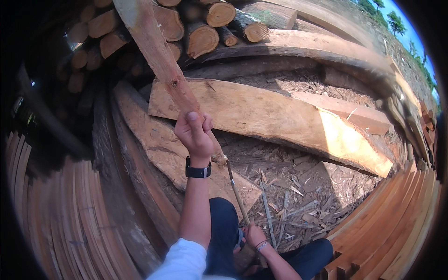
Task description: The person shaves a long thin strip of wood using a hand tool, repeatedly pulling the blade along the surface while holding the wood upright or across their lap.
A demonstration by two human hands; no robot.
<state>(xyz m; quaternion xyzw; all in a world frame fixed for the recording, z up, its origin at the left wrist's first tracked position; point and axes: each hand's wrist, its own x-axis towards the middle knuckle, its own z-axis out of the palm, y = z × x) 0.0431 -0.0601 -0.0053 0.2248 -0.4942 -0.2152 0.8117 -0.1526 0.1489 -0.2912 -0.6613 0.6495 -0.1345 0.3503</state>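
We look down on ground (303,179) covered with bark scraps and wood chips (296,190). Across it, we see a broad, pale slab (261,109), with a squared beam (345,108) beyond and thin sticks (267,214) scattered nearer us. Another slab (163,140) slants along the left, though shadow keeps us from telling whether its far end touches down.

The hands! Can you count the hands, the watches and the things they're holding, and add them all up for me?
Hands: 2, a left hand and a right hand
Watches: 1, a black watch on the left wrist
Long boards held: 1, a reddish board
Thin rods held: 1, a thin rod
Total: 5
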